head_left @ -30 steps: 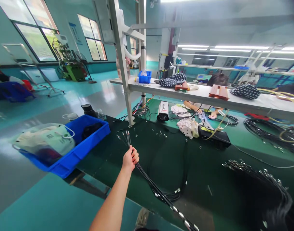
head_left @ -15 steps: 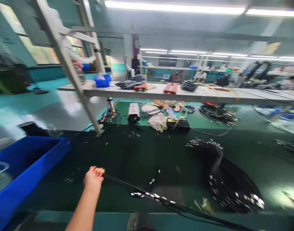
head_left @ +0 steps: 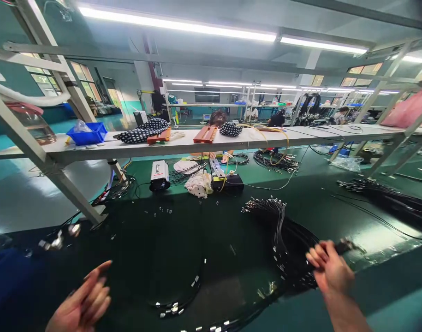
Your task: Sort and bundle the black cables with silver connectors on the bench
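My left hand (head_left: 81,302) is at the lower left above the dark green table (head_left: 155,240), index finger stretched out and the others loosely bent, holding nothing. On the right, my right hand (head_left: 331,269) is wrapped round the end of a black cable bundle, whose tips stick out past the fist. Beside it lies a big looped bundle of black cables (head_left: 294,235) with metal ends. Black cables with white tags (head_left: 219,328) run along the table's front edge. A shorter tagged cable (head_left: 197,281) curves near the middle.
A white shelf (head_left: 183,147) crosses above the table, bearing a blue bin (head_left: 88,133) and patterned cloth. Behind are a white device (head_left: 159,175), a black box (head_left: 228,183) and another person's hands. More cables (head_left: 387,198) lie right; a blue crate (head_left: 6,276) stands left.
The view has turned right. My left hand has let go of the tagged cables and opened, and they now lie lower at the front edge. My right hand has come into view, closed on a cable end.
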{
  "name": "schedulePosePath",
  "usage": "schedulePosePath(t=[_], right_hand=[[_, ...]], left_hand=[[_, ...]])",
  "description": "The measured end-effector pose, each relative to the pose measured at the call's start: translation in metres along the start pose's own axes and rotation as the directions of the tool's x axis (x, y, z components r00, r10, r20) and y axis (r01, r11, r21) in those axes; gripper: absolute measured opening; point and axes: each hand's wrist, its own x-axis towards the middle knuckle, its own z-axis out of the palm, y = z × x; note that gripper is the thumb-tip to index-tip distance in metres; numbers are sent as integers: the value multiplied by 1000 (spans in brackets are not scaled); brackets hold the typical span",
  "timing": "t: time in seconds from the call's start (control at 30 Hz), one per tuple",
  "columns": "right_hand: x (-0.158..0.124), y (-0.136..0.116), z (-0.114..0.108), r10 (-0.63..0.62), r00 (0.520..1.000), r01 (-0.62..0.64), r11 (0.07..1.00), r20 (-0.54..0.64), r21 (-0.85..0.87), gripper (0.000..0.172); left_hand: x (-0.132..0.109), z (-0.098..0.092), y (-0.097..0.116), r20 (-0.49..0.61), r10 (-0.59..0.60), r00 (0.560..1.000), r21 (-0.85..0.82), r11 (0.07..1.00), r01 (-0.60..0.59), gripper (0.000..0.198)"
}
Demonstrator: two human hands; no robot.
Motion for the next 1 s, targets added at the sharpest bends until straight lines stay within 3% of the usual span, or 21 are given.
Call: schedulePosePath(t=[0.07,0.1,0.13,0.17,0.23,0.3,0.33,0.4,0.5,0.63,0.73,0.83,0.9,1.0], right_hand=[[-22,-33,61,95,973,-109,992,211,58,39],[-36,-46,91,121,951,-146,987,286,69,36],[-51,-56,120,144,911,-187,979,386,76,33],[-67,-63,145,175,862,-236,969,475,71,32],[-91,-66,185,205,770,-304,950,604,65,32],[-102,-60,210,205,733,-336,938,649,84,34],[-103,-56,219,200,723,-340,936,661,89,34],[-95,-49,232,192,710,-333,939,677,82,33],[-77,-45,238,164,721,-286,955,674,75,26],[-70,-35,207,131,713,-170,985,689,-11,35],[-91,-14,167,167,686,-17,977,708,-214,44],[-123,14,143,295,634,33,913,715,-406,49],[-140,29,143,288,649,109,880,704,-462,50],[-155,47,150,233,709,207,833,665,-513,45]], left_hand=[[-25,43,5,243,-64,968,146,989,28,26],[-38,64,5,389,-62,919,226,974,-30,24],[-50,84,3,556,-105,825,317,944,-94,22],[-62,101,0,692,-163,703,390,904,-174,21],[-80,129,-8,841,-265,471,438,845,-308,22],[-88,147,-15,891,-320,322,428,828,-362,23],[-90,152,-17,898,-332,288,424,829,-366,24],[-87,161,-19,898,-345,273,427,832,-354,27],[-78,170,-17,899,-326,291,413,851,-323,33],[-63,177,-10,907,-224,357,343,885,-316,34],[-48,176,-4,905,-177,387,302,908,-291,33],[-35,176,-5,902,-168,398,284,925,-251,34],[-28,176,-8,894,-182,409,296,926,-235,34],[-15,174,-12,872,-244,424,371,895,-247,37]])
